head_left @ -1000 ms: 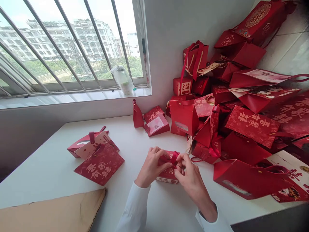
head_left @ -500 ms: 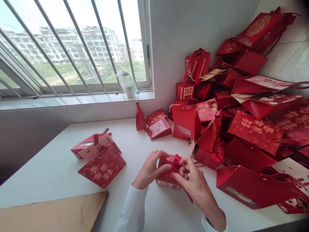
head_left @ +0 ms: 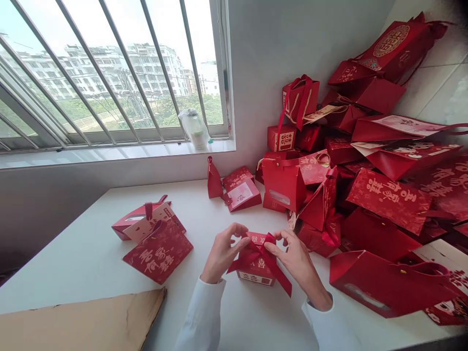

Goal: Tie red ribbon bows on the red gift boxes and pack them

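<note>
Drawn further apart, left hand (head_left: 222, 253) and right hand (head_left: 299, 263) each pinching a loop of red ribbon bow (head_left: 260, 254), atop red gift box (head_left: 255, 274), on white surface (head_left: 197, 209)

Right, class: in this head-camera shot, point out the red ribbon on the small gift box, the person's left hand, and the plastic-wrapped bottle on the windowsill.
Red ribbon (head_left: 278, 275): head view, on its tail trailing to the lower right.
Left hand (head_left: 222, 254): head view, on the back of the hand.
Plastic-wrapped bottle (head_left: 194, 129): head view, on the middle of the wrapping.

The red card gift box (head_left: 256, 271) looks matt, its red satin ribbon (head_left: 273, 263) smooth and glossy. At lower left, a brown kraft paper sheet (head_left: 80, 321) looks creased and rough against the smooth white tabletop (head_left: 84, 261).
</note>
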Demonstrator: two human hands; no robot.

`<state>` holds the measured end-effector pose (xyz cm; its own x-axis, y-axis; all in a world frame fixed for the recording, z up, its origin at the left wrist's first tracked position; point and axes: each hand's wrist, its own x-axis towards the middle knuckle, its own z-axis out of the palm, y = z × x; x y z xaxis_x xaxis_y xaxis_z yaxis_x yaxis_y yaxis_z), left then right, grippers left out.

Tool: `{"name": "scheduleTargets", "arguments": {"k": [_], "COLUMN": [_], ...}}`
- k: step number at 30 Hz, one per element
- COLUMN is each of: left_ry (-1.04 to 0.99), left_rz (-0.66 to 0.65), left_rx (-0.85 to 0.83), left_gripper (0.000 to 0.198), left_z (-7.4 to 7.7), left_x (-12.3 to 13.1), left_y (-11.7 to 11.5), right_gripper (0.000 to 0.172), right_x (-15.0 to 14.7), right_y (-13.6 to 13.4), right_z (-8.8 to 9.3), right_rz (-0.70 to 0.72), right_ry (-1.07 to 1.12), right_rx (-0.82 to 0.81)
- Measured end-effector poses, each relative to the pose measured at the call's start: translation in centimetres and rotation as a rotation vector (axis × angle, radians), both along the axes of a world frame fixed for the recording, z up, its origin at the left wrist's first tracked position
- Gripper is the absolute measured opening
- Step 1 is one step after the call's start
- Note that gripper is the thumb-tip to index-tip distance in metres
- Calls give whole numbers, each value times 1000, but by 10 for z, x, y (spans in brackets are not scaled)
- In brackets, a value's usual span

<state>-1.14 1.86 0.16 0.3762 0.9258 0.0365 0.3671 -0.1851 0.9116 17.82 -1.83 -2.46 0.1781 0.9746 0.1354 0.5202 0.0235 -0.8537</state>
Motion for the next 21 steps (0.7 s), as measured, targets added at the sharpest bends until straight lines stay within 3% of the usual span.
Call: {"name": "scheduleTargets", "arguments": {"k": [3,9,16,21], "left_ry": [25,-60,-49,2], "left_rz": [83,64,94,161], "left_rx": [72,62,3,77], "left_gripper": [16,14,23,18], "left_z": [-7,-16,-9,-6], "left_x": [7,8,10,11], "left_y": [3,7,-1,-8], "right_gripper": [21,22,20,16], "right_x": [-4,-4,-6,-8], "right_y": [0,1,6,6], "right_z": [2,-1,-6,-5], "right_rz": [-30,-28,1,48], "right_ry": [11,24,49,36], "right_rx": [-9,-22,26,55]}}
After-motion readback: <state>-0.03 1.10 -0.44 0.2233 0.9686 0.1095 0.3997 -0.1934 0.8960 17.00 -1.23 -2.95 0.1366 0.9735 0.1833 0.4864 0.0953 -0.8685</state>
